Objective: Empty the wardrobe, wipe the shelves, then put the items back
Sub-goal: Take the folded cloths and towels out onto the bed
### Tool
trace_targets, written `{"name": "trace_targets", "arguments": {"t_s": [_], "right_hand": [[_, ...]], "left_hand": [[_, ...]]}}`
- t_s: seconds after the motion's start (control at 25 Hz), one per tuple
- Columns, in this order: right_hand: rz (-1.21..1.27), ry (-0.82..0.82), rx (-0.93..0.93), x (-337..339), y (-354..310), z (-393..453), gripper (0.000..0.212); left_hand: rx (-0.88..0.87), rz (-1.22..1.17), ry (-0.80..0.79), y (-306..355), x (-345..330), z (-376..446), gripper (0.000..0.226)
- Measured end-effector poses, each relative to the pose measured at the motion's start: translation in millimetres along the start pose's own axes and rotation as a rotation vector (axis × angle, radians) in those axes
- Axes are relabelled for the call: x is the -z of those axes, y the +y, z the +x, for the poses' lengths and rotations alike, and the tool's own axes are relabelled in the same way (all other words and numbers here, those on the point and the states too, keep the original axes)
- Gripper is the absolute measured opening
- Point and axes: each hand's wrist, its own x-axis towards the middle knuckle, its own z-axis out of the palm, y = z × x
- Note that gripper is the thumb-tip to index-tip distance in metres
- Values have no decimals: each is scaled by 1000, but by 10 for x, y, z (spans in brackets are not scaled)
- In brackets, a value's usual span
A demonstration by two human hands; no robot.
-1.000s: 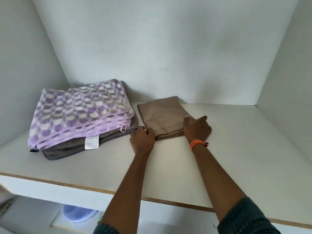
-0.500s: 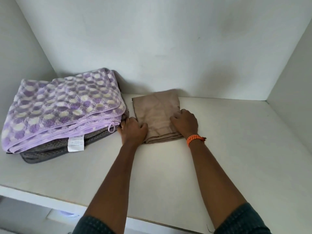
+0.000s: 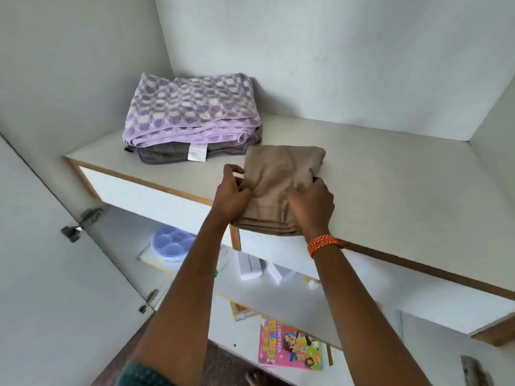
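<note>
A folded tan cloth (image 3: 281,176) hangs partly over the front edge of the white upper shelf (image 3: 390,185). My left hand (image 3: 232,193) grips its left side and my right hand (image 3: 313,203), with an orange wristband, grips its right front corner. Further back on the left of the same shelf lies a purple patterned blanket (image 3: 192,112) on top of a folded grey towel (image 3: 172,151).
Below the upper shelf a lower shelf holds a round purple lidded container (image 3: 171,245) and small white boxes (image 3: 249,266). A pink worksheet book (image 3: 291,346) lies lower down. The open wardrobe door (image 3: 55,274) with metal hinges stands on the left.
Both hands have closed on the tan cloth and drawn it from the back of the shelf to its front edge. The view has pulled back and down, revealing lower shelves.
</note>
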Motion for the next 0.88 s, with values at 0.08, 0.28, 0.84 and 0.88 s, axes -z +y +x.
{"name": "trace_targets", "arguments": {"t_s": [0.08, 0.28, 0.84, 0.88], "right_hand": [[86, -121, -92, 92, -111, -367, 47], [514, -790, -243, 6, 0, -1062, 21], [-238, -1836, -207, -2804, 437, -4637, 25], [-279, -1909, -172, -2904, 440, -4896, 35]], "left_hand": [[121, -204, 42, 12, 252, -443, 40], [540, -737, 88, -430, 1030, -1691, 19], [944, -924, 1156, -2163, 2204, -5508, 15], [943, -922, 1232, -2175, 2227, -5704, 15]]}}
